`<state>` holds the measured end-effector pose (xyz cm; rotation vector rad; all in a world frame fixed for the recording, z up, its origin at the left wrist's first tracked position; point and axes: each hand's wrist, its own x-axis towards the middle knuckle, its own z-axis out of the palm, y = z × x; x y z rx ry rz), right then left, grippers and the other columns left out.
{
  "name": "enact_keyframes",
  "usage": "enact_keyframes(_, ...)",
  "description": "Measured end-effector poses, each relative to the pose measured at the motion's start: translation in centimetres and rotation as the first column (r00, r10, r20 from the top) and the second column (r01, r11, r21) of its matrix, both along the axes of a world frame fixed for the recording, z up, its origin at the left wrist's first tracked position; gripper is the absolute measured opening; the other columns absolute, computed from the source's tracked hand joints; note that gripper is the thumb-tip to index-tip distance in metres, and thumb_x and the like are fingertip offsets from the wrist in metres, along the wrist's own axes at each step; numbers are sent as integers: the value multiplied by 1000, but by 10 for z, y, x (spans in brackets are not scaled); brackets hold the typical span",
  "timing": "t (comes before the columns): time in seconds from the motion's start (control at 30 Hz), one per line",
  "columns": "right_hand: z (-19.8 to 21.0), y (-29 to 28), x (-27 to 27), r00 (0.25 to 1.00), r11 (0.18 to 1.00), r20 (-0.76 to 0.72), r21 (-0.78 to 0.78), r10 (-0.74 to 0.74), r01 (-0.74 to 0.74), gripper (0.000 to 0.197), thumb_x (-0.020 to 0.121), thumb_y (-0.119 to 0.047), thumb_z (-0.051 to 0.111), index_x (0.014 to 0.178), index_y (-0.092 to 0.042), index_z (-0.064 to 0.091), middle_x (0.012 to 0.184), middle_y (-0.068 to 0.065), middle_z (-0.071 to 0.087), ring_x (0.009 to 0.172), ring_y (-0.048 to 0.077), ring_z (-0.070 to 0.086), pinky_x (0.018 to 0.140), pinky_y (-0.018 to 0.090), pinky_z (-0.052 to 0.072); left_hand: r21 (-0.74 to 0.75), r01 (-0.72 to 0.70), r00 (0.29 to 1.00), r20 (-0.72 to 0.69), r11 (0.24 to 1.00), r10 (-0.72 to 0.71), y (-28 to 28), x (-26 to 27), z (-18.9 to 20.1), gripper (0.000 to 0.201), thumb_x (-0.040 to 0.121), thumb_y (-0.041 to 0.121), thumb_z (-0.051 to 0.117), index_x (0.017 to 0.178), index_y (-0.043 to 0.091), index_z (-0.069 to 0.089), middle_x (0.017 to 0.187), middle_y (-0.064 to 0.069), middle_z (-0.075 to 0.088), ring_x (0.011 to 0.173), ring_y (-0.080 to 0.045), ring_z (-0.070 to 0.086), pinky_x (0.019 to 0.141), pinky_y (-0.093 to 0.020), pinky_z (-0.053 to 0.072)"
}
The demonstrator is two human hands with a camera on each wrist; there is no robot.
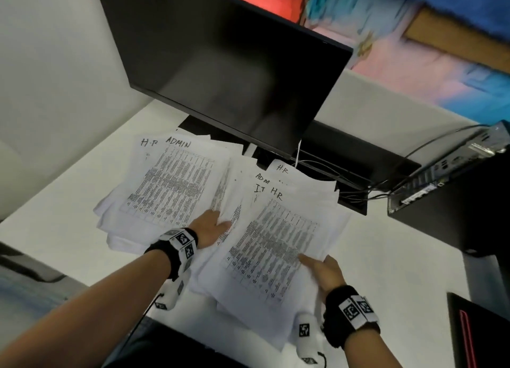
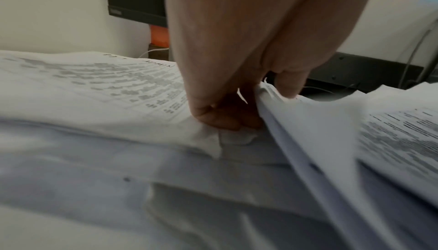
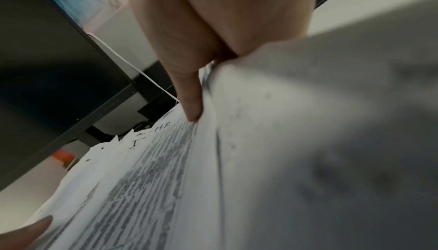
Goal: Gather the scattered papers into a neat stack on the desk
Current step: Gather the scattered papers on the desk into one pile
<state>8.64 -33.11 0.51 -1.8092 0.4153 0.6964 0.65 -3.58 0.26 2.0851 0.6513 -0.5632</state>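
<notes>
Papers (image 1: 270, 246): two loose piles, perhaps; left hand (image 1: 211, 227) and right hand (image 1: 325, 271) each pinch one.

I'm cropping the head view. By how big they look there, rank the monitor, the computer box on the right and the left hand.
1. monitor, by far
2. computer box
3. left hand, though it sits nearer the camera and is partly tucked under paper
</notes>
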Motion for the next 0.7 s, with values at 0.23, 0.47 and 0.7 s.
enact_keyframes(0.23,35,-45,23,941,981,321,-122,-107,153,34,87,-10,71,118,2,71,107,20,73,92,28,67,87,36,50,-85,-47,993,100,995,55,33,-19,0,34,95,31,63,120,10,52,98,0,57,93,-18,56,83,-27,47)
enact_keyframes(0.47,72,-61,11,963,978,177,2,-205,208,36,84,-16,75,111,6,67,89,15,72,83,30,66,72,34,51,13,-347,884,340,938,322,77,-23,17,19,89,20,70,106,12,68,115,-8,64,102,-23,62,96,-36,50)
enact_keyframes(0.7,37,6,-29,995,986,-20,134,-101,103,64,56,-18,88,116,-3,71,106,14,79,103,35,71,103,53,47,469,-516,826,52,717,561,200,-41,25,93,70,55,79,137,1,45,139,-25,46,130,-43,46,106,-54,43)
